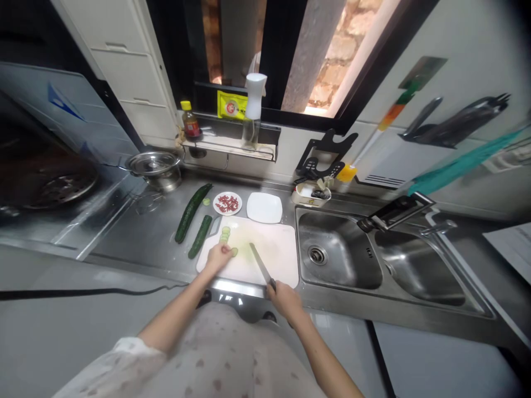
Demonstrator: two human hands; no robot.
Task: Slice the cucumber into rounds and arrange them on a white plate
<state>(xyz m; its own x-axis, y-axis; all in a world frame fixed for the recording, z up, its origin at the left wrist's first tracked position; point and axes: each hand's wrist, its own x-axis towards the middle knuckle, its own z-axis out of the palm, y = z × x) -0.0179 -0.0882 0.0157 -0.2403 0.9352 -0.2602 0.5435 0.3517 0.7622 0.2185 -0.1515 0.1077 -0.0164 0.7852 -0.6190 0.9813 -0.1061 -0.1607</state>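
We locate the cucumber piece (234,252) at lower centre of the frame, lying on the left half of the white cutting board (277,251). The left hand (216,257) rests on the board with its fingers curled down onto the piece, gripping it from the left. The right hand (286,299) is closed around the handle of the knife (260,264) at the board's near edge. The blade slants up and to the left across the board, its tip just right of the piece; we cannot tell whether the edge touches the board. A short row of cucumber slices (225,234) lies just above the left hand, toward the board's upper left corner. Left of the board, on the steel counter (141,237), we note a short cucumber (200,236) just beside the board and a long cucumber (192,211) beyond it, both slanting up to the right. Above the board stand a round plate of red chillies (227,203) and a square white plate (264,208), side by side. The double sink (340,260) adjoins the board on the right. A lidded steel pot (155,166) stands at upper left of the counter.
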